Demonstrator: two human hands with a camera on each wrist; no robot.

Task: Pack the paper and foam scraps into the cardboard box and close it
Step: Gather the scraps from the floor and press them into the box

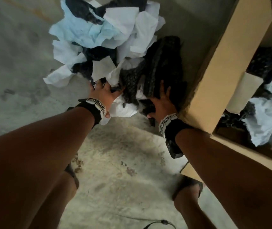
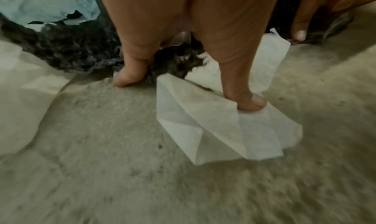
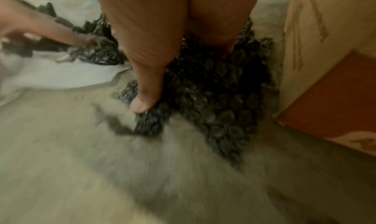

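A heap of white and pale blue paper scraps [image 1: 98,35] mixed with black foam lies on the concrete floor. My left hand [image 1: 102,92] digs into its near edge. The left thumb [image 2: 252,102] presses a creased white paper sheet [image 2: 213,131], and its fingers curl into black foam [image 2: 77,50]. My right hand [image 1: 161,99] grips a black bubbled foam sheet [image 1: 161,63], fingers spread on top and thumb [image 3: 142,104] at the sheet's lower edge. The open cardboard box [image 1: 214,71] stands just right of the right hand. It holds blue paper and black foam [image 1: 264,116].
The box wall [image 3: 325,66] stands very close to my right wrist. My sandalled foot [image 1: 189,187] stands beside the box's near corner. A thin black cable [image 1: 161,223] lies on the floor at the bottom. Bare concrete [image 1: 16,63] spreads to the left.
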